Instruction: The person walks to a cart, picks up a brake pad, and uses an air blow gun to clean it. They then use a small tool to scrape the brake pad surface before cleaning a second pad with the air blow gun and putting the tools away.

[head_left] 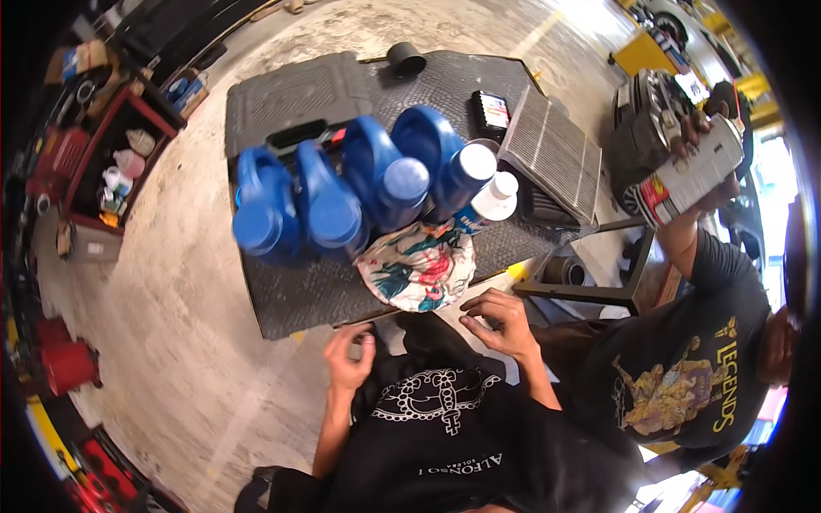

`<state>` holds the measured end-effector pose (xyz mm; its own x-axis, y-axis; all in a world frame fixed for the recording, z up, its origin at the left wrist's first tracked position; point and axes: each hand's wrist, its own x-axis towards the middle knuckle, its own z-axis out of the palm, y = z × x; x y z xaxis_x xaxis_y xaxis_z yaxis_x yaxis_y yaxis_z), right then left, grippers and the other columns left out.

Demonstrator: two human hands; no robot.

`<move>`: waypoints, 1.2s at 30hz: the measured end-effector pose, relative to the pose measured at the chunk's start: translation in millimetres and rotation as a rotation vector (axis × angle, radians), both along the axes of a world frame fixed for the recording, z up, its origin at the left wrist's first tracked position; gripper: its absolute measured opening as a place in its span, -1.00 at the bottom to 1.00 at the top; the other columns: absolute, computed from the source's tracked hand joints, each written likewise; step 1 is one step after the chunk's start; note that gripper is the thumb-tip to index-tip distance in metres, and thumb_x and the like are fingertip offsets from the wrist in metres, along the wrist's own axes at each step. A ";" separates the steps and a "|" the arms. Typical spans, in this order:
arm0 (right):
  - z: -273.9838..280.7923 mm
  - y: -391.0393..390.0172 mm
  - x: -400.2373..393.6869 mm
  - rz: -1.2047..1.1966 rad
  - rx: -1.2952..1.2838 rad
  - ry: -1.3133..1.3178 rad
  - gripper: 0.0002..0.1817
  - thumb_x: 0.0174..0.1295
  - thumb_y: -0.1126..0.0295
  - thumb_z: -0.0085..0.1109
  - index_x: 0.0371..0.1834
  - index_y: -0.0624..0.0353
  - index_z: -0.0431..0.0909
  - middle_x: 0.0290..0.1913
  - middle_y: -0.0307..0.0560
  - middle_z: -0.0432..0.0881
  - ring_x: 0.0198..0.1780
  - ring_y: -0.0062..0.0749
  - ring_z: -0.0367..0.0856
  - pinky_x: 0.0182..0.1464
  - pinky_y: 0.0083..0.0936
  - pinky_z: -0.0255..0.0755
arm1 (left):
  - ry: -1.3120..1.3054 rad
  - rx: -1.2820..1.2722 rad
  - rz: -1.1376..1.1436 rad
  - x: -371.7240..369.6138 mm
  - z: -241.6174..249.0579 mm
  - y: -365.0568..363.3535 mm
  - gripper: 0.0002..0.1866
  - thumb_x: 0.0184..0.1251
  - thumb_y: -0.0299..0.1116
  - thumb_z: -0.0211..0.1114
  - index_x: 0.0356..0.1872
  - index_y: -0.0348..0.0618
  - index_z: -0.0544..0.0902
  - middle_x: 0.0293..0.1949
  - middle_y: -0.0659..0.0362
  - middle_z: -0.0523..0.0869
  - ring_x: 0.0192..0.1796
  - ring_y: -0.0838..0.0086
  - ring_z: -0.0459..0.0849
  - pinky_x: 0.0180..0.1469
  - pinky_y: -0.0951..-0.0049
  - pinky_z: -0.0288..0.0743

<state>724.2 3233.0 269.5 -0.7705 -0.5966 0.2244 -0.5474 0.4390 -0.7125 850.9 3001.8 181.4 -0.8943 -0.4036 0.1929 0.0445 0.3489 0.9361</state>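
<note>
My left hand (350,356) is raised at the near edge of the black textured table (299,299), fingers curled but apart, holding nothing. To its right, my right hand (503,322) hovers by the same edge, fingers bent and spread, also empty. Between and beyond them lies a crumpled floral cloth (419,267). Behind the cloth stand several blue jugs (335,214) in a row, and a smaller white-capped bottle (494,201) is beside them.
A co-worker (684,359) at the right holds a large can (693,171). A grey case (295,98), a black cup (405,60), a small black bottle (492,111) and a pleated filter (552,154) lie on the table. A red cabinet (120,162) stands left.
</note>
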 end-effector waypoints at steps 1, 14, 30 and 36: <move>-1.3 2.5 -5.8 -0.003 -0.005 -0.004 -0.89 -0.11 0.48 0.31 -0.59 0.24 0.56 -0.47 -0.13 0.62 -0.43 -0.32 0.55 -0.38 -0.49 0.41 | -0.131 -0.015 -0.063 -5.0 -12.9 6.1 -0.80 0.08 -0.43 0.22 -0.29 -0.33 0.59 -0.39 0.03 0.63 -0.38 0.32 0.61 -0.30 0.41 0.46; -17.8 43.2 -19.6 -0.246 -0.016 -0.061 -0.91 -0.09 0.49 0.29 -0.57 0.24 0.57 -0.52 -0.11 0.60 -0.46 -0.32 0.54 -0.45 -0.48 0.38 | -0.365 1.198 0.109 -18.3 -130.8 7.5 -0.59 0.34 -0.20 -0.12 0.11 -0.24 0.34 0.10 0.03 0.45 0.09 0.23 0.46 0.12 0.21 0.36; 32.7 31.4 28.7 -0.363 0.192 -0.098 -0.82 0.05 0.35 0.23 -0.38 0.25 0.57 -0.42 -0.03 0.59 -0.34 -0.28 0.57 -0.28 -0.45 0.42 | -0.277 1.342 -0.172 -40.9 -193.7 -23.7 -0.58 0.35 -0.20 -0.08 0.07 -0.32 0.38 0.01 -0.04 0.52 0.05 0.19 0.52 0.16 0.23 0.35; -29.1 -99.6 102.4 0.630 0.222 -0.326 -0.63 0.01 0.22 0.20 -0.20 0.25 0.50 -0.18 0.02 0.56 -0.13 -0.07 0.53 -0.10 -0.27 0.42 | -0.342 1.310 -0.101 -46.9 -175.6 -17.8 -0.70 0.36 -0.36 -0.13 -0.07 -0.41 0.39 -0.02 -0.04 0.48 0.10 0.13 0.47 0.19 0.17 0.35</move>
